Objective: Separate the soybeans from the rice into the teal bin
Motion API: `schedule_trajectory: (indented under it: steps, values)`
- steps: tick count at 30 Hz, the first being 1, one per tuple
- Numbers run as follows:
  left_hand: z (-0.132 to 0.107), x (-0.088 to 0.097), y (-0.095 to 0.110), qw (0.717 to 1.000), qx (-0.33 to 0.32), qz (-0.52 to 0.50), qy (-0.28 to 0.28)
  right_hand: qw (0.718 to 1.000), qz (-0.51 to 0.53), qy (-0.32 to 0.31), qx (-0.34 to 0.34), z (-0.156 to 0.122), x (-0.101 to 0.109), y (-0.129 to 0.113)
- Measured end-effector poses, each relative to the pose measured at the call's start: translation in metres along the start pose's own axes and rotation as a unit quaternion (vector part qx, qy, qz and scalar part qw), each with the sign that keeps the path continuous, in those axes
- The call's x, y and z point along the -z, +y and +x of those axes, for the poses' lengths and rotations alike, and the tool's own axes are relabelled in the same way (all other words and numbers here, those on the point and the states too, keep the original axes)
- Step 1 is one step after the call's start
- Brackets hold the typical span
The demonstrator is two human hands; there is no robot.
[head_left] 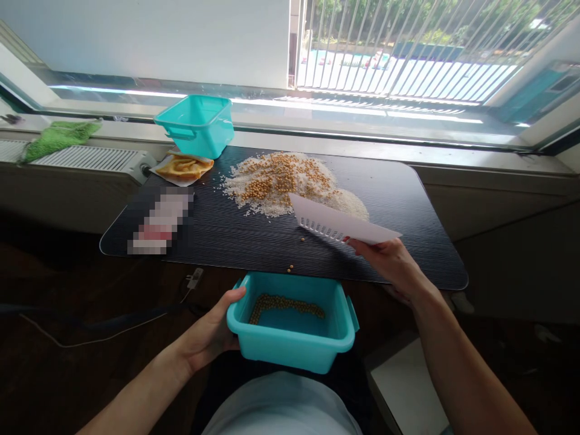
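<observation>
My left hand (217,329) grips the left side of a turquoise plastic bin (294,347), its thumb over the rim. The bin is at the table's near edge, and dried peas or similar round seeds (290,302) lie in a band on its floor. In my right hand (392,263) is a white sheet (342,222) with a row of holes along its lower edge, held tilted over the table. Just beyond the sheet's far end spreads a pile of white grains, probably rice (260,205), with yellowish round seeds (276,181) on top.
Several loose seeds (290,268) lie near the front edge of the dark table (217,235). A second turquoise bin (199,130), a folded yellow cloth (183,167) and a blurred-out flat item (161,223) are at the left. A green cloth (61,139) drapes the radiator (95,158).
</observation>
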State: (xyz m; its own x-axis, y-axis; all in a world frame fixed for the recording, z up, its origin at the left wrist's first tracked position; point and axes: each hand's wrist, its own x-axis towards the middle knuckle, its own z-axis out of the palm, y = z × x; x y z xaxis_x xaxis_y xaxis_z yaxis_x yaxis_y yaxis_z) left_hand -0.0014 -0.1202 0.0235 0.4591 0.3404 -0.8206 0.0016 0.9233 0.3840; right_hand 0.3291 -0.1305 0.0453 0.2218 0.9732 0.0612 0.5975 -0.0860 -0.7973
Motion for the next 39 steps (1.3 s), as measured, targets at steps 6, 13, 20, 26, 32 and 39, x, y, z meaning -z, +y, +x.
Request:
schedule_trajectory:
  steps: [6, 13, 20, 26, 32, 39]
  values:
    - [-0.001, 0.003, 0.0, 1.0, 0.0, -0.002, -0.008, 0.987, 0.031, -0.15, 0.044, -0.027, -0.014, -0.016]
    - [-0.002, 0.006, 0.0, 1.0, -0.011, 0.011, -0.011, 0.995, 0.039, -0.079, 0.037, -0.032, -0.006, -0.018]
    - [-0.001, 0.007, -0.001, 1.0, -0.004, 0.003, -0.005, 0.995, -0.029, 0.021, 0.094, -0.022, -0.036, -0.024]
    - [-0.004, 0.005, 0.001, 1.0, -0.004, -0.001, 0.001, 0.998, -0.012, 0.065, 0.008, -0.013, -0.057, -0.02]
    - [-0.003, 0.006, -0.001, 1.0, 0.003, -0.005, -0.01, 0.986, -0.053, 0.132, -0.083, -0.001, -0.045, -0.002]
    - [0.001, 0.007, -0.002, 1.0, 0.002, 0.0, -0.022, 0.977, -0.067, 0.182, -0.088, 0.004, -0.028, 0.009]
